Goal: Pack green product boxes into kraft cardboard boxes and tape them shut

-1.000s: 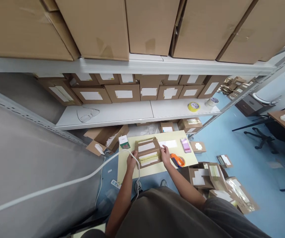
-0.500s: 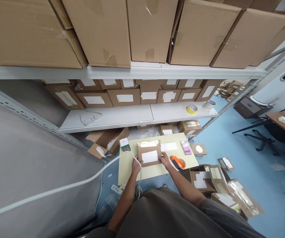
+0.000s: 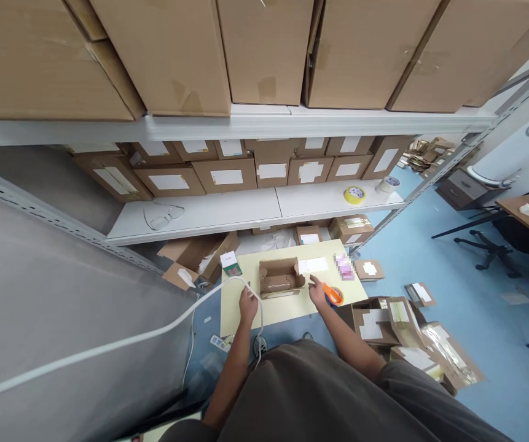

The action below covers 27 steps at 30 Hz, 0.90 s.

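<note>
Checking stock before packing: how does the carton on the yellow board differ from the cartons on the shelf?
The carton on the yellow board stands open with its inside showing, while the shelf cartons are shut. Each shelf carton shows a white label; the board carton shows none on its visible faces. The board carton sits alone; the shelf cartons stand side by side in a row. Both are brown cardboard.

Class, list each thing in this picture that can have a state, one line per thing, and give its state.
Brown cardboard box: open, flaps up, on the pale yellow board.
Orange tape dispenser: lying on the board.
Right hand: open, fingers extended, beside the dispenser.
Left hand: curled, against a white cable.
Clear-framed glasses: unfolded, lying on a white metal shelf.
Yellow tape roll: lying flat on the shelf.
</note>
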Motion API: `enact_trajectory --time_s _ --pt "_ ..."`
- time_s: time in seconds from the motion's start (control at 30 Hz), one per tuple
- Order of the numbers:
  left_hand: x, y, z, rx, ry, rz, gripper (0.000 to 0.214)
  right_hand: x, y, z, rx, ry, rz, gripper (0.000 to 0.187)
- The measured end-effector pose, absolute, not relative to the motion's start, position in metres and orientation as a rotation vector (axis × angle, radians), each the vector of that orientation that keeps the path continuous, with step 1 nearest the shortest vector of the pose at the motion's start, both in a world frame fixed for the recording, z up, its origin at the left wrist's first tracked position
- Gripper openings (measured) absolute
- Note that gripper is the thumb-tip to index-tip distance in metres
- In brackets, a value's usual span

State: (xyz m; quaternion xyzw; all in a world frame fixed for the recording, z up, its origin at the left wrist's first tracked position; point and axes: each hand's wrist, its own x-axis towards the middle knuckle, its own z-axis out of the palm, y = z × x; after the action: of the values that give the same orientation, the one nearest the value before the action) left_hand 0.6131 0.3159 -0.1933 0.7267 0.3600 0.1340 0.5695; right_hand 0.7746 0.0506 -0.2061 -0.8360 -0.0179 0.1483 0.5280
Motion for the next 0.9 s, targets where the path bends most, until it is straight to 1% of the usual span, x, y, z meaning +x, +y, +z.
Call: enact_trajectory --time_s 0.03,0.1,0.17,0.27,0.33,0.37,0.4,0.43,0.47,0.53,0.6,0.63,0.67,0.73,0.8,0.9 --pt "0.620 0.319 -0.187 1.724 0.867 0.372 0.053 0.779 0.055 -0.201 -1.998 -0.088 0.270 0.055" --pt "0.642 0.318 -0.172 1.797 0.737 0.397 0.041 0.784 0.072 -0.192 -1.982 -0.283 0.188 0.048" --pt "0.666 0.310 -0.158 1.931 0.480 0.245 0.038 0.787 0.096 -0.183 -1.975 -0.560 0.299 0.043" --pt "0.690 0.299 -0.146 2.207 0.246 -0.001 0.037 0.789 0.121 -0.177 -2.075 -0.867 0.470 0.051" --pt "0.690 0.301 -0.146 2.322 0.238 -0.108 0.034 0.793 0.121 -0.177 -2.202 -0.926 0.548 0.054" --pt "0.686 0.305 -0.147 2.363 0.270 -0.151 0.035 0.795 0.116 -0.178 -2.264 -0.921 0.578 0.055" --pt "0.679 0.311 -0.149 2.393 0.319 -0.191 0.040 0.798 0.109 -0.180 -2.315 -0.906 0.609 0.058" --pt "0.671 0.317 -0.152 2.406 0.375 -0.227 0.049 0.800 0.101 -0.181 -2.350 -0.888 0.644 0.064" --pt "0.663 0.322 -0.155 2.387 0.435 -0.246 0.061 0.802 0.093 -0.183 -2.367 -0.871 0.684 0.074" --pt "0.649 0.330 -0.162 2.274 0.524 -0.241 0.081 0.802 0.084 -0.187 -2.374 -0.831 0.756 0.101" --pt "0.638 0.331 -0.169 2.142 0.564 -0.234 0.092 0.800 0.084 -0.191 -2.387 -0.787 0.796 0.125" --pt "0.635 0.329 -0.173 2.092 0.567 -0.240 0.093 0.798 0.087 -0.193 -2.400 -0.776 0.792 0.134" --pt "0.632 0.326 -0.177 2.059 0.570 -0.248 0.091 0.797 0.092 -0.194 -2.417 -0.775 0.777 0.139" --pt "0.629 0.319 -0.187 2.036 0.564 -0.245 0.077 0.797 0.104 -0.196 -2.443 -0.792 0.728 0.144" --pt "0.627 0.313 -0.197 2.052 0.581 -0.217 0.054 0.802 0.115 -0.198 -2.451 -0.797 0.698 0.146" --pt "0.625 0.306 -0.207 2.043 0.596 -0.196 0.022 0.815 0.127 -0.200 -2.461 -0.771 0.757 0.148"
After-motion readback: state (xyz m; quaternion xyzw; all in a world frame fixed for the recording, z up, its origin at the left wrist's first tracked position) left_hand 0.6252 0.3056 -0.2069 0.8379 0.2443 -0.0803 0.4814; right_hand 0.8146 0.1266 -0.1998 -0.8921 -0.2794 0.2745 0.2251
